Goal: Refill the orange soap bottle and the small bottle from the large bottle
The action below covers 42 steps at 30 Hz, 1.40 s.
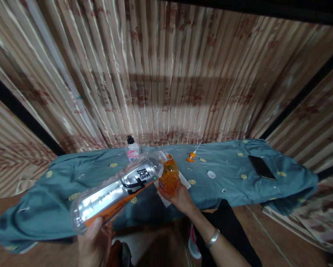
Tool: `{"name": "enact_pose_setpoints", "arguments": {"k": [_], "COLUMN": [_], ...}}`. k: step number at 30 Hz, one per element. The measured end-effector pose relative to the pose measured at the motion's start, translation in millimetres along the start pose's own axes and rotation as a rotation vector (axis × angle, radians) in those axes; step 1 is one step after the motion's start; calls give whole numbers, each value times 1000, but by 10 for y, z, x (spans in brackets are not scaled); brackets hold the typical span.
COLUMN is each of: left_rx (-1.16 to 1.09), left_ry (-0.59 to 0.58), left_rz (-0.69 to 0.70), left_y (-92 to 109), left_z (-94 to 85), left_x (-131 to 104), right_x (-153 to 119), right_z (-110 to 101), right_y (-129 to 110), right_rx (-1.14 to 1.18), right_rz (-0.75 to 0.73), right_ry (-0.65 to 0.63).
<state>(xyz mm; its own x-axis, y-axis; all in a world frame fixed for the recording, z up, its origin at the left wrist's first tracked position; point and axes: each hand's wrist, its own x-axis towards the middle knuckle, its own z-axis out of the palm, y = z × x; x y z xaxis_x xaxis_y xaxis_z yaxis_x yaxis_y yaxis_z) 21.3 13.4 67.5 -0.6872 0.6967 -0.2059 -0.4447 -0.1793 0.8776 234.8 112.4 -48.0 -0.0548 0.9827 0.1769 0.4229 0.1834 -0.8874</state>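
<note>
My left hand (pixel 95 237) grips the lower end of a large clear plastic bottle (pixel 118 191) with a silver and orange label. That bottle is tilted, its neck up against the mouth of a smaller orange see-through bottle (pixel 170 176). Whether any liquid runs between them I cannot make out. My right hand (pixel 177 194) is wrapped round the orange bottle and holds it roughly upright. A white sheet of paper (pixel 185 181) lies partly hidden behind this hand. Behind them on the cloth rests an orange pump top (pixel 192 155) with a pale tube.
A teal patterned cloth (pixel 224 167) covers the low surface. A clear bottle with black pump (pixel 133 150) stands at the back. Right of centre lie a white disc (pixel 211 174) and a dark phone (pixel 261 167). Striped curtains (pixel 166 74) and dark frame bars enclose the space.
</note>
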Motion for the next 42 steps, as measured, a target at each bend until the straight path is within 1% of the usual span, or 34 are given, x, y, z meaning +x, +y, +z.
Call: {"name": "enact_pose_setpoints", "arguments": {"k": [3, 12, 16, 19, 23, 26, 32, 36, 39, 42], "left_rx": [-25, -19, -4, 9, 31, 19, 2, -2, -5, -30], "left_ry": [8, -33, 8, 35, 13, -4, -18, -39, -52, -39], "left_rz": [-7, 49, 38, 46, 84, 85, 107, 118, 125, 127], "left_y": [26, 78, 81, 89, 99, 96, 77, 61, 60, 72], "left_z": [17, 99, 94, 106, 124, 108, 47, 16, 10, 27], "left_x": [-20, -80, -79, -93, -109, -101, -71, -47, -39, -47], "right_x": [0, -13, -15, -19, -16, -8, -10, -13, -8, -3], "right_z": [3, 25, 53, 71, 85, 92, 75, 76, 89, 101], "right_y": [-3, 23, 53, 69, 86, 95, 61, 64, 97, 129], "right_rx": [-7, -12, 1, -12, -9, 2, -9, -7, -4, 4], "right_rz": [36, 35, 4, 13, 9, -7, 12, 2, -18, -17], "right_ry": [4, 19, 46, 64, 69, 54, 49, 59, 67, 63]}}
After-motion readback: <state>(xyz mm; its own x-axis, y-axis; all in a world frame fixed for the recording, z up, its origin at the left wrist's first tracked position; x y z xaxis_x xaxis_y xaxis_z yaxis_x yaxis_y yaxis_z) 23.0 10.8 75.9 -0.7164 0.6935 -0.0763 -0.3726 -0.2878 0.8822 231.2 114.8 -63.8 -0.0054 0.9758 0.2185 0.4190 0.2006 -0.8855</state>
